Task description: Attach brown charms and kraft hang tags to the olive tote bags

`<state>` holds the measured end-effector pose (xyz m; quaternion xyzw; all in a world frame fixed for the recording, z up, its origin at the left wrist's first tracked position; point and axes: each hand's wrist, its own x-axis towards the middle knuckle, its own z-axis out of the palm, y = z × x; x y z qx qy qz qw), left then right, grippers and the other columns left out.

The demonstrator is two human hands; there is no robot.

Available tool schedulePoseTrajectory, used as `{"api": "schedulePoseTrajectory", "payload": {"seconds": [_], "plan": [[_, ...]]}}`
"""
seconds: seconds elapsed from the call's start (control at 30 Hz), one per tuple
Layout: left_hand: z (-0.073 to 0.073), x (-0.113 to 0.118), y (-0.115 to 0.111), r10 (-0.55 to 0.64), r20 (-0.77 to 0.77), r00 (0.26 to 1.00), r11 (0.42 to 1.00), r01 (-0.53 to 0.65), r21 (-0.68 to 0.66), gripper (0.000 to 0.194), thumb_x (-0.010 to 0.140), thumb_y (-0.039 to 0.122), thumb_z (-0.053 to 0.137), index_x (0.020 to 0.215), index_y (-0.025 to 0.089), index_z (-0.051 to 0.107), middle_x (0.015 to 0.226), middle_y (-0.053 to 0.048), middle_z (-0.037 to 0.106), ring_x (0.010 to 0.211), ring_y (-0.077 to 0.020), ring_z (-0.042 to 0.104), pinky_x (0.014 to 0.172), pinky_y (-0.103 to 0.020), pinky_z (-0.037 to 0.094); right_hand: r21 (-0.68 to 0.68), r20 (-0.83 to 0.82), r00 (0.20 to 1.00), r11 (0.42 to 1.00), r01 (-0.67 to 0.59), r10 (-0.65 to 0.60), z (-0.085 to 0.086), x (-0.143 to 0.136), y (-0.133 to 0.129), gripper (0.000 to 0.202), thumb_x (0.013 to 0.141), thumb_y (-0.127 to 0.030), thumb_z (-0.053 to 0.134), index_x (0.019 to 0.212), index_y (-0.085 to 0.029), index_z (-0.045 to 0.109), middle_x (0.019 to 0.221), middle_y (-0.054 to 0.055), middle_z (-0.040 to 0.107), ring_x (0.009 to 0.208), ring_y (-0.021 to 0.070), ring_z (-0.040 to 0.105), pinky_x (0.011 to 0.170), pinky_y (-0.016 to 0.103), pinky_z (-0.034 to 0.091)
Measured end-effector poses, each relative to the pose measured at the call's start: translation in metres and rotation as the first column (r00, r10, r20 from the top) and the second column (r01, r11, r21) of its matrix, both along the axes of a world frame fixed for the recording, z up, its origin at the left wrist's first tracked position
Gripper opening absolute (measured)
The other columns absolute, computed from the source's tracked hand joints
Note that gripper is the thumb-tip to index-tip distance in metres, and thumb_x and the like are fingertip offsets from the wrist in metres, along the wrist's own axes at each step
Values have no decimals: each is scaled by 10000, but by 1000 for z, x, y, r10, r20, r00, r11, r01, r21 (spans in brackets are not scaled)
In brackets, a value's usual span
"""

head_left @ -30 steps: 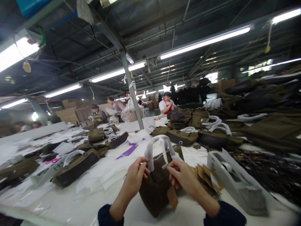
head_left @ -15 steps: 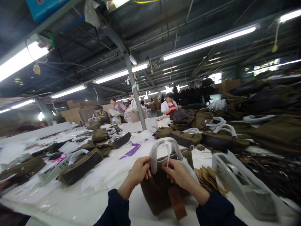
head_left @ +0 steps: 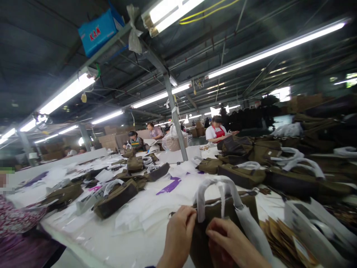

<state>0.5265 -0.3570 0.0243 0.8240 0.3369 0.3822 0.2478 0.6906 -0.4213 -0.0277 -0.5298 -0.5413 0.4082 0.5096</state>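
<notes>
An olive-brown handbag [head_left: 199,234] stands upright on the white table, its arched handles [head_left: 200,203] wrapped in white material. My left hand [head_left: 180,234] is closed at the bag's upper left edge, beside the foot of the front handle, gripping the bag. In front of the bag my right hand [head_left: 231,236] is closed, thumb and fingers pressed together below a narrow white strip [head_left: 222,203] that hangs inside the handle arch. What those fingers pinch is too small to make out. A reddish-brown tag [head_left: 216,255] shows partly beneath the right hand.
Right of the bag lie a stack of brown tags [head_left: 281,238] and a grey tape dispenser [head_left: 309,227]. More olive bags [head_left: 115,199] and white sheets [head_left: 139,214] cover the table. A post [head_left: 175,117] rises behind. A person in patterned sleeves [head_left: 19,216] is at left; others work farther back.
The view has swung left and up, so the bag and both hands appear lower and farther right. Both hands stay at the front of the bag. A person has come into view at left.
</notes>
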Motion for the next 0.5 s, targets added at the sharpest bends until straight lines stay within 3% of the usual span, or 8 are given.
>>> {"api": "schedulePoseTrajectory", "payload": {"seconds": [0.1, 0.2, 0.3, 0.5], "plan": [[-24, 4, -7, 0, 137, 991, 987, 22, -158, 258, 935, 343, 474, 901, 188, 679, 806, -38, 639, 581, -134, 547, 537, -243, 405, 24, -137, 990, 999, -25, 28, -4, -14, 3, 328, 860, -480, 557, 962, -169, 566, 744, 43, 694, 396, 85, 511, 351, 168, 341], [-37, 8, -9, 29, 197, 980, 961, 26, -274, 306, 927, 410, 487, 947, 177, 685, 676, 6, 573, 443, -95, 460, 435, -222, 343, 46, -263, 962, 995, 92, -76, -8, -21, 4, 441, 832, -532, 589, 1094, -191, 489, 737, 32, 695, 526, 146, 624, 425, 194, 446], [-38, 8, -14, 51, 212, 976, 940, 25, -339, 315, 913, 434, 515, 942, 168, 682, 587, 38, 509, 416, -87, 423, 413, -212, 315, 13, -333, 928, 983, 183, -169, -11, -23, -2, 499, 790, -528, 635, 1111, -197, 446, 781, 30, 699, 580, 155, 641, 455, 208, 463], [-38, 6, -22, 42, 279, 959, 956, 43, -290, 209, 895, 367, 579, 863, 174, 651, 687, 18, 583, 592, -109, 538, 551, -204, 432, -13, -378, 922, 996, 87, -86, -2, -23, -16, 331, 802, -380, 648, 989, -177, 466, 821, 27, 708, 529, 79, 543, 436, 163, 318]]}}
